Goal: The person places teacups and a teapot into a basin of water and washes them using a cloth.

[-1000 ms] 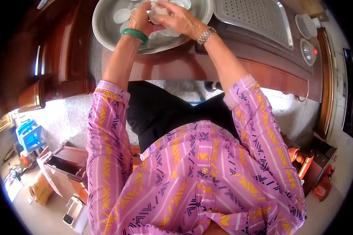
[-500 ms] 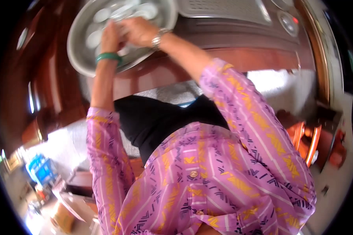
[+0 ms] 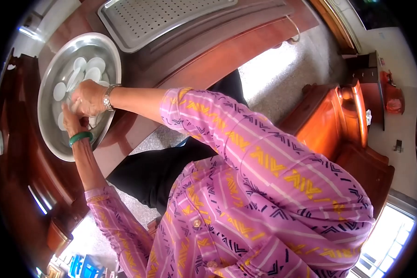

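Note:
A round metal basin [image 3: 48,125] stands on the dark red wooden table [image 3: 185,60], with several white discs [image 3: 95,65] inside it. Over the basin, my right hand [image 3: 89,98], with a metal watch at the wrist, has its fingers pressed together. My left hand [image 3: 72,121], with a green bangle, meets it from below. Something pale shows between the two hands, but its shape is mostly hidden by my fingers.
A perforated metal tray [image 3: 143,23] lies on the table beyond the basin. An orange-brown wooden chair [image 3: 329,116] stands on the right. Blue plastic stools [image 3: 85,268] show at the bottom left, and a red bag [image 3: 394,99] at the far right.
The view has turned and shifted, so the basin and hands now appear farther left and lower, and the tray upper left. Both hands remain together over the basin.

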Available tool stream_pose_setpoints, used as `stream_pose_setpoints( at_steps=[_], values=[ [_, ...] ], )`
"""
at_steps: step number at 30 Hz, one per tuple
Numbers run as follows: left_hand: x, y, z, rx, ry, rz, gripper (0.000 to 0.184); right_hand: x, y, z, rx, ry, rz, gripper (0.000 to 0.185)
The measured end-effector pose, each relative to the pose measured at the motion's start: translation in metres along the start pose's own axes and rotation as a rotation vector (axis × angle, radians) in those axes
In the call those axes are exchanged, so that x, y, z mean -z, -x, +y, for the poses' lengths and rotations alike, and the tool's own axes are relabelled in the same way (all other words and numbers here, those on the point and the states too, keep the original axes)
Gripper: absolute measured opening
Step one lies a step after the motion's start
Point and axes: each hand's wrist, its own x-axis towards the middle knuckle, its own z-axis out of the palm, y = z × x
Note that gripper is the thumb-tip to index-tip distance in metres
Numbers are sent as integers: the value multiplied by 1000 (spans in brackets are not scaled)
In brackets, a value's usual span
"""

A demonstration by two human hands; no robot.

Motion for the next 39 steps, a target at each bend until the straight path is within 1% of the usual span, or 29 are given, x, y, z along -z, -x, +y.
stream_pose_setpoints(
  at_steps=[1, 2, 3, 4, 5, 6, 8, 10, 12, 14, 16, 17, 18, 19, 20, 22, 24, 26, 27, 28, 30, 31, 33, 34, 36, 37, 38, 39],
  values=[
    [3, 0, 0, 1, -36, -33, 42, 4, 0, -7, -21, -110, 13, 18],
    [7, 1, -1, 3, -73, -63, 42, -3, -3, -2, -17, -117, 7, 18],
    [2, 5, -3, -44, -22, -79, 41, -10, -7, 7, -6, -40, 185, 20],
    [2, 9, 0, -30, -108, -87, 40, -17, -12, 16, 6, 38, 365, 21],
    [6, 2, -5, -40, -87, -95, 40, -13, -10, 19, -24, 113, 374, 22],
    [5, 2, -4, -47, -65, -100, 40, -4, -5, 16, -178, 131, 302, 21],
    [-5, 8, 8, -185, 79, -71, 45, 8, 1, 11, -94, 209, 23, 24],
    [-5, 2, 29, -182, 17, -20, 46, 7, 8, -4, -48, 182, -123, 28],
    [-8, -8, 34, -228, 3, 74, 45, 4, 6, -7, -113, 182, -49, 43],
    [-5, 13, 41, -129, -62, -6, 44, 5, 10, -2, -186, 121, 139, 31],
    [-1, 12, 35, -83, -10, -37, 43, 15, 6, 0, -200, -9, 125, 32],
    [-1, 14, 30, -77, -4, -50, 42, 14, 5, -5, -192, -12, 122, 32],
    [0, 16, 26, -80, 0, -53, 42, 14, 8, -10, -69, 14, 182, 31],
    [-3, 18, 24, -47, -18, -7, 42, 18, 11, -13, 56, 49, 247, 30],
    [-9, 18, 23, -24, -32, 28, 41, 17, 11, -18, 114, -47, 197, 32],
    [-22, 18, 16, -82, 217, -46, 40, 9, 8, -13, 136, 65, 168, 28],
    [-6, 11, 13, -129, -26, -249, 38, 16, 8, -12, 88, 124, 201, 25],
    [-7, 12, 13, -103, -138, -180, 43, 17, 7, -7, 84, 214, 75, 26],
    [-11, 6, 6, -216, -70, -164, 44, 19, 7, -11, 125, 228, 8, 26],
    [-12, 1, 0, -226, -54, -59, 43, 21, 7, -14, 146, 171, -53, 25],
    [-9, 7, 12, -106, 45, -118, 41, 21, 8, -22, 195, -21, 91, 20],
    [-9, 10, 15, -108, 49, -121, 41, 23, 6, -24, 197, -15, 91, 20],
    [-11, 14, 18, -92, -41, -217, 38, 25, 0, -23, -65, -89, 171, 19],
    [-10, 13, 17, -93, -43, -228, 38, 25, -1, -23, -68, -83, 180, 19],
    [-9, 7, 10, -89, -56, -190, 36, 27, 0, -19, -19, 79, 87, 26],
    [-10, 3, 5, -100, 6, -156, 35, 24, 3, -17, -4, 91, 59, 26],
    [-2, -9, -5, -110, -4, -170, 35, 18, 5, -8, 92, 23, 29, 26],
    [-4, -6, -5, -93, 8, -131, 35, 19, 6, -10, 86, -2, -7, 25]
  ],
)
